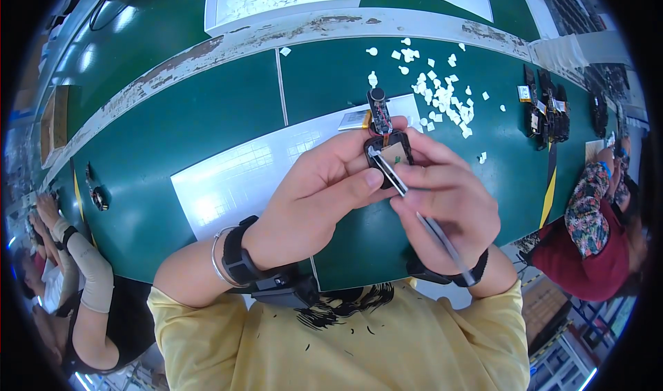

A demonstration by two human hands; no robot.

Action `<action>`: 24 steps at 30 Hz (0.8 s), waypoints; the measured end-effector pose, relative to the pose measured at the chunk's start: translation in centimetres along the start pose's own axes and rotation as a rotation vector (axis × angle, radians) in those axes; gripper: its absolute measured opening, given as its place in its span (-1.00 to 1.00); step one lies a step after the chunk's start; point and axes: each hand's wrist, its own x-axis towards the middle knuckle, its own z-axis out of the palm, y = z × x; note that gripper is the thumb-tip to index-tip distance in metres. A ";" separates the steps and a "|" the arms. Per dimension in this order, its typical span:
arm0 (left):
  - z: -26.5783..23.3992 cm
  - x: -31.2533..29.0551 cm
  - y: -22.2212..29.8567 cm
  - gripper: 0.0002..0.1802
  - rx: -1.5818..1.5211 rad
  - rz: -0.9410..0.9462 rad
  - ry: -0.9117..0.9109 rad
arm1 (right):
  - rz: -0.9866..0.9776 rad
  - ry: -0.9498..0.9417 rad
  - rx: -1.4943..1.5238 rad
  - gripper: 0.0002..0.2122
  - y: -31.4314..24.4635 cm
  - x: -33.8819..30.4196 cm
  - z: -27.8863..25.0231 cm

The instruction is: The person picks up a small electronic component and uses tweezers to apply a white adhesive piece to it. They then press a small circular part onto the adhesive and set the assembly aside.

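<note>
My left hand is closed around a small black device housing, held above the green table. Out of the housing's far end rises a narrow circuit board with a round black part. Beside that board hangs a silver pouch battery with a yellow end. A pair of metal tweezers is gripped in my right hand, its handle slanting back toward my wrist. The tweezer tips reach the housing's left side, at a small whitish piece. Fingers of my right hand also lie close against the housing.
Many small white pieces lie scattered beyond my hands. A white sheet covers part of the green table. Far off stands a white box of similar pieces. Black device assemblies lie at right. Other people sit on both sides.
</note>
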 end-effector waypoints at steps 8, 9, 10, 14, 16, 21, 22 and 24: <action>-0.1 -0.1 0.3 -0.48 -0.069 -0.038 0.013 | -0.070 -0.029 -0.049 -0.81 0.1 0.2 -0.2; 0.1 -0.1 0.3 -0.47 -0.052 -0.031 -0.005 | -0.029 0.000 0.029 -0.81 0.0 0.3 -0.6; 0.2 -0.1 0.3 -0.46 -0.036 -0.024 -0.023 | -0.045 -0.052 -0.038 -0.78 0.0 0.4 -0.9; -0.1 -0.2 0.2 -0.47 -0.017 0.000 -0.037 | -0.078 -0.116 -0.116 -0.78 0.1 0.5 -1.1; 0.0 -0.4 0.1 -0.46 -0.045 -0.014 0.026 | 0.002 -0.121 0.233 -0.82 0.9 0.4 -1.4; 0.2 -0.4 -0.1 -0.49 -0.041 0.027 0.013 | 0.157 0.232 0.565 -0.93 1.2 1.2 -2.6; 0.3 -0.4 -0.3 -0.51 -0.035 0.063 0.028 | 0.214 0.152 0.450 -0.89 1.2 1.3 -3.1; 0.0 -0.3 0.0 -0.56 0.010 -0.008 0.024 | 0.218 -0.005 0.120 -0.82 0.7 1.9 -3.3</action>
